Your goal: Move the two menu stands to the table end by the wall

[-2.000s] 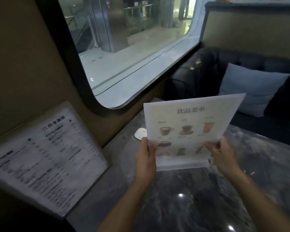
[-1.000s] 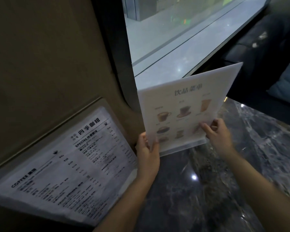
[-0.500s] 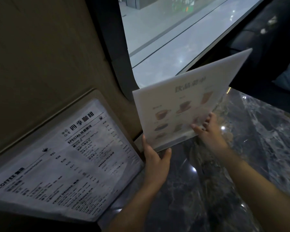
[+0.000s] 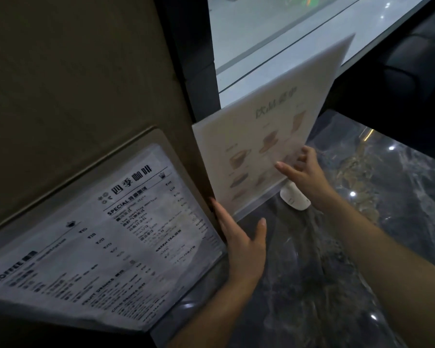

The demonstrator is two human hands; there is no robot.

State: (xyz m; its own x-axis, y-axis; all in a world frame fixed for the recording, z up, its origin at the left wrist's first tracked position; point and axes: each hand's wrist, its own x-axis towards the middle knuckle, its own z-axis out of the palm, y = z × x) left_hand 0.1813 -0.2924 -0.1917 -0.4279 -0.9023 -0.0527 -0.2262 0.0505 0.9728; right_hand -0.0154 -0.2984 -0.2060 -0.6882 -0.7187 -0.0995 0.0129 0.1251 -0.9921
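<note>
Reaching forward, both grips open: left hand flat beside drinks menu stand, right hand fingers spread against it.

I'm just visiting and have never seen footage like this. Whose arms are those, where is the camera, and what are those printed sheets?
No robot here: a person wears a wide-angle camera on the head, looking down at their own bare hands. On the dark marble table stand two menu stands. The pictured drinks menu stands by the window; the right hand touches its front with spread fingers, and the left hand lies open at its lower left edge. Neither clearly grips it. The text menu leans by the wall on the left. A small white object sits on the table behind the right hand.
</note>
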